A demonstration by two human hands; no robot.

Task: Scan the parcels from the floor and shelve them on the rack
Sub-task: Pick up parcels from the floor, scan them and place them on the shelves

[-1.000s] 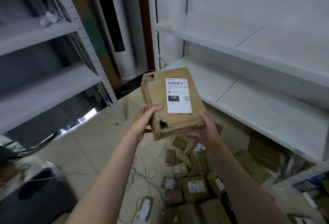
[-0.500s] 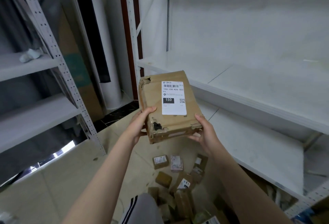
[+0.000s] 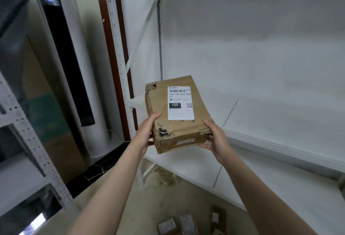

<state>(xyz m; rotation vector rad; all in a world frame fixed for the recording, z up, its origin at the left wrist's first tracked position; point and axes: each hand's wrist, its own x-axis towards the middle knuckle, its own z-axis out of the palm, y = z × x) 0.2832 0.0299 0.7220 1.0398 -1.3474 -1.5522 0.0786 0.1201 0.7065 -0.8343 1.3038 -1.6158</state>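
Parcel, brown and battered, is held at frame centre, in front of the white rack; its near left corner is gripped by the left hand, its near right corner by the right hand; more parcels are seen on the floor at the bottom edge.

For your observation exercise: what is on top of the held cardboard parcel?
A white barcode label on the parcel; left hand and right hand grip its near corners. Underside hidden.
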